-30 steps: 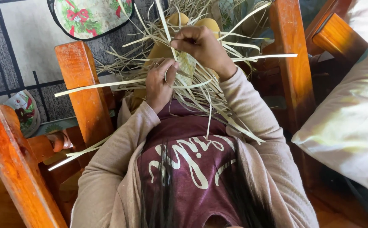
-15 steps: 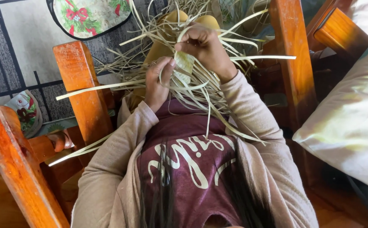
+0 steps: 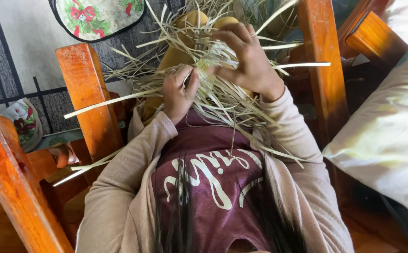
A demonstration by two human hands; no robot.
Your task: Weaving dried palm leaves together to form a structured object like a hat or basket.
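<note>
A: What is the person holding?

B: A bunch of long dry straw strips [image 3: 213, 89]. They are pale yellow, thin and flat, and they stick out every way like a messy nest. The bunch sits over the lap, up by the knees in the yellow trousers [image 3: 180, 47]

A: What are the hands doing?

B: The left hand [image 3: 179, 91] is closed tight on some strips in the middle of the bunch. The right hand [image 3: 246, 58] is just above it, fingers bent, pinching strips near the top. The two hands are almost touching

A: What is the person wearing?

B: A soft tan cardigan [image 3: 119, 187] over a dark red shirt [image 3: 213, 182] with white letters on it. Dark hair hangs down in front

A: What else is around?

B: Shiny orange wooden chair arms [image 3: 87, 98] stand on both sides. One long strip pokes past the post on the left. A big pale cushion [image 3: 391, 140] is on the right. A round flowery mat [image 3: 96, 16] lies on the grey patterned floor [image 3: 21, 56]. The strips hide most of the lap
</note>
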